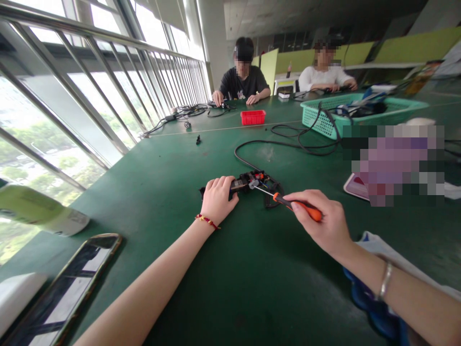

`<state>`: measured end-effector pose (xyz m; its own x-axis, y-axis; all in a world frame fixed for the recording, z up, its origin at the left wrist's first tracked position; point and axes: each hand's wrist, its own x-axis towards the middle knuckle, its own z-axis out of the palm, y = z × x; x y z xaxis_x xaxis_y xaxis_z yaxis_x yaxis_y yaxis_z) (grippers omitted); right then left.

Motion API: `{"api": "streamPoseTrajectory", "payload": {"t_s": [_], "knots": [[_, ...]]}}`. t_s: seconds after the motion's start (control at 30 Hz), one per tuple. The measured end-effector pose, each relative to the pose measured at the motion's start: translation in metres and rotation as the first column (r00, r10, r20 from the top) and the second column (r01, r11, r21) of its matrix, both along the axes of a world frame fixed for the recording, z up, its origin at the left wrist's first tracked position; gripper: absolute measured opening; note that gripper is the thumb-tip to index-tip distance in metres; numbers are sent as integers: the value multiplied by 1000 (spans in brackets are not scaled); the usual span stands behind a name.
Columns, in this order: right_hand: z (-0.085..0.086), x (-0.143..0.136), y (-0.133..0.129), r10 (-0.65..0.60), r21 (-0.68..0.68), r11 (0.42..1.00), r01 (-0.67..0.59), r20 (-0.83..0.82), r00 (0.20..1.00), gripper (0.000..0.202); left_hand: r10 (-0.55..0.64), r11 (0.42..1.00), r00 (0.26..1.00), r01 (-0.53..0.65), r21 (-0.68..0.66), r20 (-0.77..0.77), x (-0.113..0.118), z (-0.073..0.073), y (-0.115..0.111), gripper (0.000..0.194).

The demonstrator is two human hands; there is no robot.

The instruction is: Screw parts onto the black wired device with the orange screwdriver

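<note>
My left hand (pixel 219 196) is closed over the black body of an opened corded device (pixel 237 184), pressing it against the green table. Coloured wires and small red and grey parts show at the device's exposed right end. In my right hand (pixel 322 218) is a screwdriver (pixel 302 207) with an orange and black handle. Its thin metal shaft slants to the left, and the tip meets or nearly meets a grey part inside the device. A black cable (pixel 248 142) runs from the device towards the back right. What kind of device it is, I cannot tell.
A phone (pixel 77 288) and a green-and-white container (pixel 39 210) lie at the left. Further off are a red tray (pixel 253 117), a small black piece (pixel 198 140) and a teal basket (pixel 317 120) of cables. Two people sit across the table (pixel 173 173). A metal railing borders the left.
</note>
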<state>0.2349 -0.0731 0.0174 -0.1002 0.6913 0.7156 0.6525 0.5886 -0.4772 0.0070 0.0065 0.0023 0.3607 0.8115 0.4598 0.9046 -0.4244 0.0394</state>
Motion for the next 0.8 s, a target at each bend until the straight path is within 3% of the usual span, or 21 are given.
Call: {"api": "streamPoseTrajectory", "payload": {"t_s": [0.17,0.33,0.8], "knots": [[0,3,1,-95,-2,995,96,-75,993,15,0,1000,1000,0,-4,2,0,0,0,33],[-2,6,3,-190,-96,980,176,-153,970,19,2,1000,1000,-2,-20,7,0,0,0,34],[-3,7,4,-194,-163,972,171,-143,970,19,4,1000,1000,-4,-9,2,0,1,-1,33]]}}
